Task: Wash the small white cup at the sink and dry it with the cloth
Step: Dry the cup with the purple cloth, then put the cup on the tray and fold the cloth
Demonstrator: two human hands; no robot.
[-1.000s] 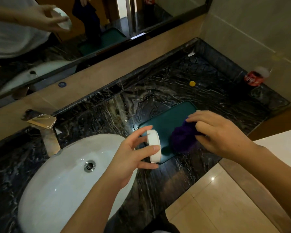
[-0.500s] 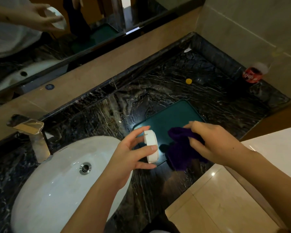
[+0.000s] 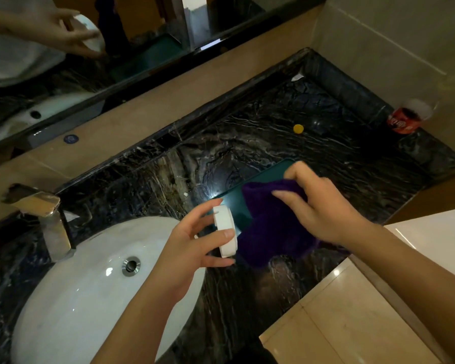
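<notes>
Legible markings: none. A red can [image 3: 403, 121] at the countertop's far right corner carries white script lettering, too blurred to read. No other text, number or sign is discernible.

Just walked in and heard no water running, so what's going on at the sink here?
A person stands at the counter beside the sink. The left hand holds a small white cup on its side, over the sink's edge. The right hand grips a purple cloth, lifted off the green tray and hanging right next to the cup. No water shows at the tap. It looks like drying is about to start.
</notes>
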